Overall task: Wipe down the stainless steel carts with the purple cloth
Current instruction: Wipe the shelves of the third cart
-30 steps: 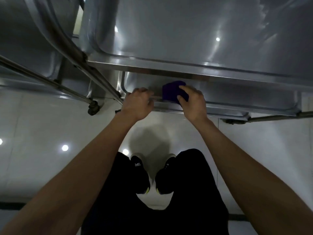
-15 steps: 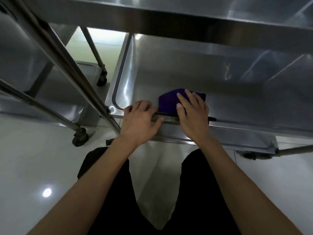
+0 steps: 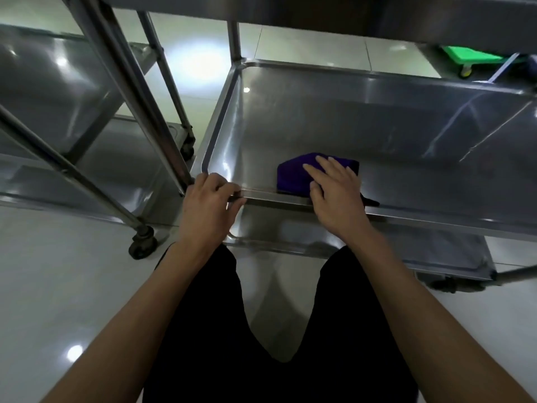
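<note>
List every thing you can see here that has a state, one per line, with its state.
Cloth: bunched, lying on the shelf, pressed flat by the right hand.
Right hand: fingers straight, on the cloth.
Left hand: curled round the shelf's front rim.
Shelf: bare apart from the cloth, streaked.
Second cart: standing to the left, untouched.

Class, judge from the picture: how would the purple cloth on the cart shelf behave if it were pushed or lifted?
The purple cloth looks soft and bunched under the right hand, so it would probably flop when lifted. On the smooth, shiny cart shelf it should slide easily. It seems light; rolling or tipping looks unlikely.
</note>
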